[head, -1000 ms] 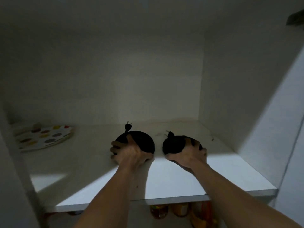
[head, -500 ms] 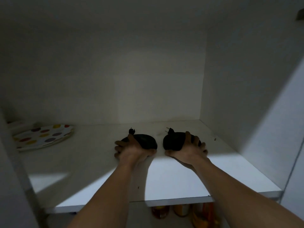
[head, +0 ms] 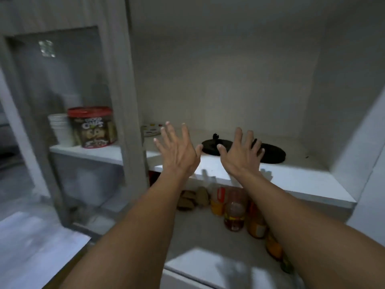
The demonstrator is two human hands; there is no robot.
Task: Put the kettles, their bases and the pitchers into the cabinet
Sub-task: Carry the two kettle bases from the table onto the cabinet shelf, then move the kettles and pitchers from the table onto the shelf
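Beyond spread fingers (head: 238,137) (both hands empty), 2 bases (head: 270,153).

Both hands empty, fingers spread, palms away from camera, raised in front of the cabinet shelf (head: 302,180). Left hand (head: 177,151) and right hand (head: 241,155) side by side, apart, touching nothing. Two black kettle bases lie flat on the shelf behind them: left base (head: 210,147) and right base (head: 273,155), the latter partly hidden by the right hand. Spotted plate (head: 151,130) at shelf's left. Bottles (head: 234,211) stand on the lower shelf. Red-lidded cereal tub (head: 91,126) behind the glass door.
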